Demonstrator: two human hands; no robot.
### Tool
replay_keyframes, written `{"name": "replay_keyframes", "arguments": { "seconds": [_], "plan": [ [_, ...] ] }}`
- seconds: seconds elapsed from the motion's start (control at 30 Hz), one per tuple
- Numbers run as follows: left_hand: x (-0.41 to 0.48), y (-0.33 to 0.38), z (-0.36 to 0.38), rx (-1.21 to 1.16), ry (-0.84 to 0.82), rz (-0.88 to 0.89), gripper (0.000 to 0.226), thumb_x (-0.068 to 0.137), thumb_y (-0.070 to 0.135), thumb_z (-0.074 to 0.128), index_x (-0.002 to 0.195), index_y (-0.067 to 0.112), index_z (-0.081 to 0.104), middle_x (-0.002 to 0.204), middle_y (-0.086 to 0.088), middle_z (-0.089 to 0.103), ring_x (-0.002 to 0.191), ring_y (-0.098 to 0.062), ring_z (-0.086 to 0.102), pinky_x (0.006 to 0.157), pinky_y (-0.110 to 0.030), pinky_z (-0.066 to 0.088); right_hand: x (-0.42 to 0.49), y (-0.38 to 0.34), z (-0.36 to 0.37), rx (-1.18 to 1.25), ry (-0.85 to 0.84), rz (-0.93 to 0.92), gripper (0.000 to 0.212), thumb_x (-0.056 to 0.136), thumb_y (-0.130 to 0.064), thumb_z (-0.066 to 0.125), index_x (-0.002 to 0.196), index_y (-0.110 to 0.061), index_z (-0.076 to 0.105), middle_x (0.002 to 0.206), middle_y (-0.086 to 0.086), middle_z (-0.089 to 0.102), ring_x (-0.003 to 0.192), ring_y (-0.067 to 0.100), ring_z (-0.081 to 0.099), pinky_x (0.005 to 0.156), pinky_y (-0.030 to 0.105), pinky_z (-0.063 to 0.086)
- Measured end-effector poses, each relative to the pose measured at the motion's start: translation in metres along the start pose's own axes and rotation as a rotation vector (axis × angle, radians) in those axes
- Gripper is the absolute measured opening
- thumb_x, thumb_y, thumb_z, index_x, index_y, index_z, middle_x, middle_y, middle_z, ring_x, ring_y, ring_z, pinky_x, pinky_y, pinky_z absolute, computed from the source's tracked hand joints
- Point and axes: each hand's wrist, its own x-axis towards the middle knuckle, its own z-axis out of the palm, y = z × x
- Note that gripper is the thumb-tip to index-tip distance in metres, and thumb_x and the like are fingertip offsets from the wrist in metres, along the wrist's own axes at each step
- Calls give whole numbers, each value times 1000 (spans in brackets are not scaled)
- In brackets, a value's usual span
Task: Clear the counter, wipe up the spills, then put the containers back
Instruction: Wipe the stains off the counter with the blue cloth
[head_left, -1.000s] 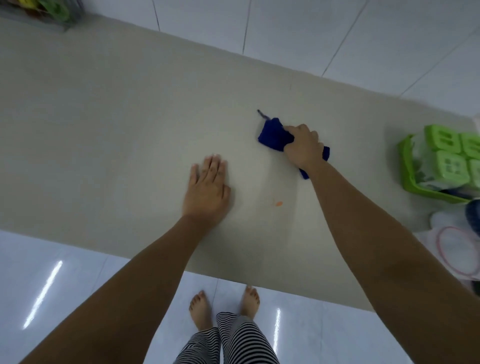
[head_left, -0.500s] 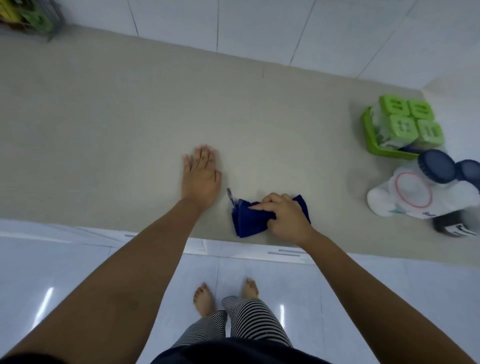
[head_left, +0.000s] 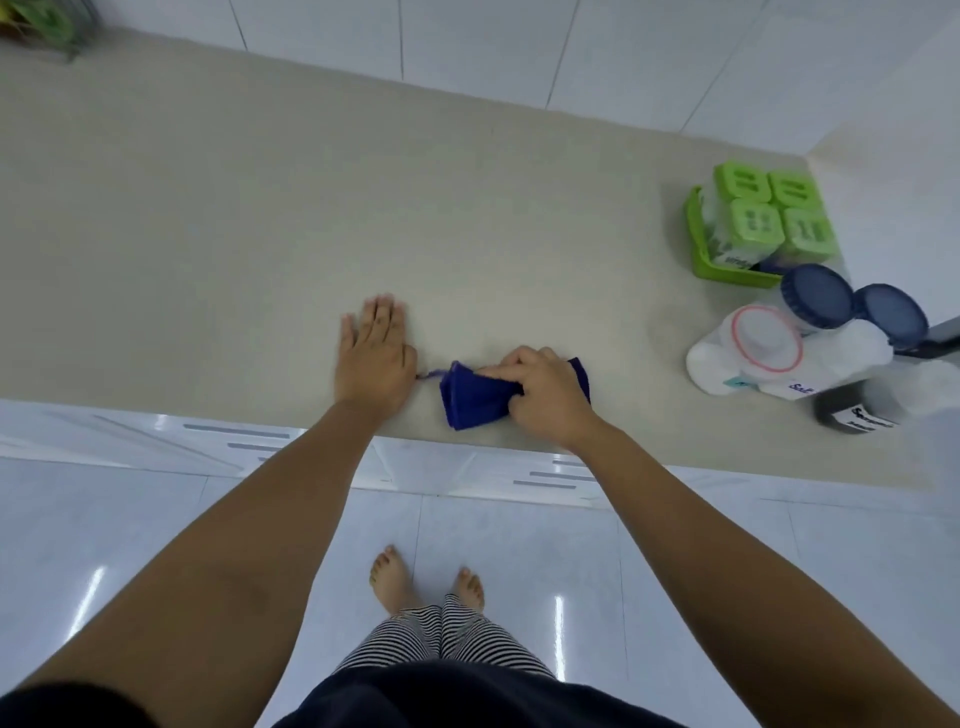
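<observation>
A dark blue cloth lies bunched on the beige counter close to its front edge. My right hand presses down on the cloth's right half and grips it. My left hand rests flat on the counter just left of the cloth, fingers spread, holding nothing. At the right end stand the containers: a green tray with green-lidded jars, two blue-lidded jars, and white tubs, one with a pink ring on its lid.
A dark labelled jar stands near the front right edge. A wire basket with green items sits at the far left corner. White wall tiles back the counter; white cabinet fronts and glossy floor lie below.
My right hand has dragged the cloth from the middle of the counter toward the front edge. The orange spot seen earlier is no longer visible. My left hand stays flat.
</observation>
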Motion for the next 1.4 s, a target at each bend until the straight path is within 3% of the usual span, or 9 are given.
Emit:
{"name": "replay_keyframes", "arguments": {
  "seconds": [0.27, 0.4, 0.53, 0.73, 0.87, 1.1, 1.2, 1.3, 1.4],
  "plan": [
    [-9, 31, 12, -2, 28, 5, 56, 99, 24, 26, 152, 10, 13, 161, -7, 10, 150, -21, 3, 120, -43, -1, -65, 78, -31, 15, -128, -35, 64, 67, 20, 49, 102, -26, 75, 105, -5, 62, 98, 18, 46, 94, 31, 37],
    [-6, 29, 12, -15, 15, 30, 58, 97, 27, 20, 152, 9, 14, 161, -8, 10, 150, -22, 4, 120, -44, 0, -56, 112, -75, 221, 196, 270, 60, 66, 12, 49, 113, -19, 70, 101, 4, 67, 96, 26, 62, 82, 30, 46],
    [-7, 24, 8, -58, 39, 19, 55, 99, 22, 27, 151, 7, 15, 161, -9, 12, 150, -22, 5, 120, -46, -1, -41, 126, -67, 33, 296, 556, 59, 84, -20, 50, 142, -22, 39, 122, 17, 54, 111, 38, 53, 90, 42, 45],
    [-16, -21, -4, -58, 95, -83, 55, 98, 19, 33, 150, 6, 20, 159, -12, 17, 149, -24, 10, 119, -47, 1, -20, 64, -3, -53, 550, 734, 62, 94, -27, 45, 150, -13, 22, 136, 17, 42, 111, 36, 46, 87, 46, 43],
    [-20, -66, -10, -25, 99, -158, 64, 89, 28, 19, 149, 5, 25, 157, -16, 22, 147, -29, 15, 118, -50, 5, -1, -6, 36, -59, 503, 651, 63, 92, -25, 48, 149, -12, 24, 134, 15, 45, 110, 34, 47, 84, 45, 43],
    [-17, -102, -19, -23, 77, -172, 61, 92, 25, 21, 149, 5, 23, 158, -15, 20, 148, -27, 13, 118, -51, 4, 18, -91, 84, -81, 229, 157, 60, 95, -23, 46, 150, -19, 22, 135, 10, 42, 112, 30, 45, 90, 40, 41],
    [-12, -114, -28, 8, 93, -119, 56, 97, 23, 27, 150, 5, 20, 160, -13, 15, 149, -25, 10, 119, -48, -2, 49, -87, 62, 164, 275, 191, 54, 97, -21, 43, 149, -20, 27, 133, 9, 44, 117, 29, 42, 96, 37, 42],
    [-10, -138, -34, 3, 81, -180, 56, 98, 22, 29, 150, 6, 18, 160, -12, 13, 149, -24, 7, 119, -48, -3, 100, -82, 32, 101, 440, 296, 54, 98, -22, 42, 149, -19, 25, 136, 9, 44, 118, 29, 43, 95, 38, 44],
    [-18, -150, -30, -15, 52, -188, 66, 89, 31, 16, 151, 9, 17, 160, -10, 14, 149, -23, 8, 119, -47, -1, 148, -88, 21, 43, 334, 393, 54, 99, -22, 39, 151, -20, 21, 143, 9, 42, 120, 33, 44, 96, 38, 41]
  ]
}}
